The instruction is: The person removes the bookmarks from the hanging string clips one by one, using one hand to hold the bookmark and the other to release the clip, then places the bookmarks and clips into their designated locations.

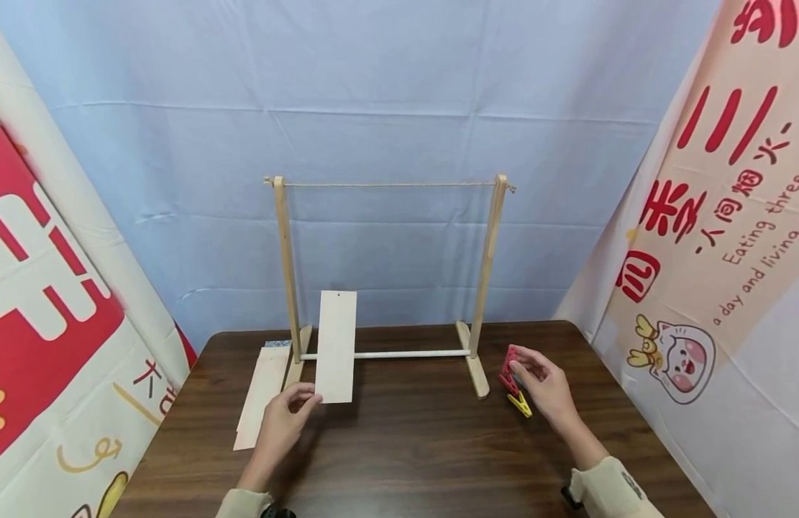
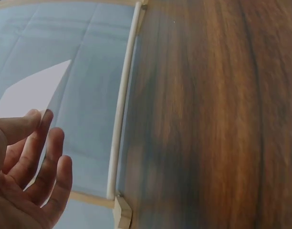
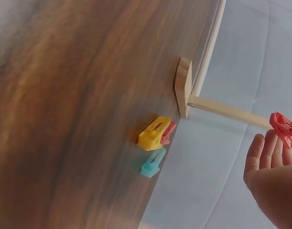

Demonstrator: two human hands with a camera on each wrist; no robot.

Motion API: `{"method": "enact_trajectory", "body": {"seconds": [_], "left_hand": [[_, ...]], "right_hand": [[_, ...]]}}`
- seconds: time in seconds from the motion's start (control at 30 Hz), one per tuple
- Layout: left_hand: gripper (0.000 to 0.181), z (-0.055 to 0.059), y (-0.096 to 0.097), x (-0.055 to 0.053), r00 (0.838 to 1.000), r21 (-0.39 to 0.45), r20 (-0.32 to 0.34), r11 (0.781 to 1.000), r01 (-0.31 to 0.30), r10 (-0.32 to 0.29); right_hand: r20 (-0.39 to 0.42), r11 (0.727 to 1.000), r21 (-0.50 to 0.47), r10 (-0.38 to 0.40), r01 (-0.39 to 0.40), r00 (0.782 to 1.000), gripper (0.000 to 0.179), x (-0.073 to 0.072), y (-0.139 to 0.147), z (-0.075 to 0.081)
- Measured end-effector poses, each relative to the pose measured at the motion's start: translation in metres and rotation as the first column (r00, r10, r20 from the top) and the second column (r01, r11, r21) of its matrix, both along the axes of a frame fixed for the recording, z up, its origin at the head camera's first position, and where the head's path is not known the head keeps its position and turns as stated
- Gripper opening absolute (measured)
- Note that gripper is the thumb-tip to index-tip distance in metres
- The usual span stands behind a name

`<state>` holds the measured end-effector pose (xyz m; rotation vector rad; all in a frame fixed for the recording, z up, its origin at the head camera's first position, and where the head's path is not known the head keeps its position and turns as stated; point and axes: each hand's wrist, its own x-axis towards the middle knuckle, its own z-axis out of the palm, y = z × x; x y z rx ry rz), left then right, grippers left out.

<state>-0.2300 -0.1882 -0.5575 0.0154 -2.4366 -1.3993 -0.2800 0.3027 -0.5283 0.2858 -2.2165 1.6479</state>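
Observation:
In the head view my left hand (image 1: 288, 419) pinches a thin pale wooden board (image 1: 336, 345) by its lower left corner. The board is upright, with a small hole near its top edge. Over on the right, my right hand (image 1: 543, 385) holds a red clothespin (image 1: 511, 355) between thumb and fingers. On the table below it lie a yellow clothespin (image 3: 154, 133), a second red clothespin (image 3: 168, 133) partly behind it, and a teal clothespin (image 3: 153, 163). Behind the board stands a wooden frame (image 1: 486, 266) with a string (image 1: 389, 185) tied across its top.
More pale boards (image 1: 262, 399) lie stacked at the table's left, with a blue patterned piece (image 1: 277, 344) at their far end. A white rod (image 1: 412, 354) joins the frame's feet. A light blue cloth (image 1: 386, 72) hangs behind the brown table (image 1: 399, 460), with printed cloths at both sides.

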Motion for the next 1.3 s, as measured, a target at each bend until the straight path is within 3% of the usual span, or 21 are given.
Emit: {"method": "enact_trajectory", "body": {"seconds": [0.3,0.57,0.9,1.3], "left_hand": [[0.014,-0.007,-0.013,0.014,0.999,-0.005,0.039,1.0,-0.009,0.01],[0.011,-0.009,-0.027,0.026,0.999,-0.002,0.025,1.0,-0.03,0.03],[0.017,-0.004,-0.057,0.047,0.991,-0.035,0.077,0.994,-0.104,0.107],[0.017,-0.015,-0.079,0.062,0.984,-0.048,0.083,0.987,-0.154,0.157]], "right_hand": [[-0.01,1.0,0.0,-0.001,0.001,1.0,0.034,0.006,0.013,-0.007],[-0.016,0.995,0.074,-0.07,0.071,0.997,0.034,0.01,0.023,-0.011],[-0.069,0.994,0.07,-0.078,0.083,0.995,0.03,0.009,0.028,-0.016],[-0.076,0.988,0.113,-0.097,0.105,0.992,0.027,0.013,0.031,-0.019]]}}
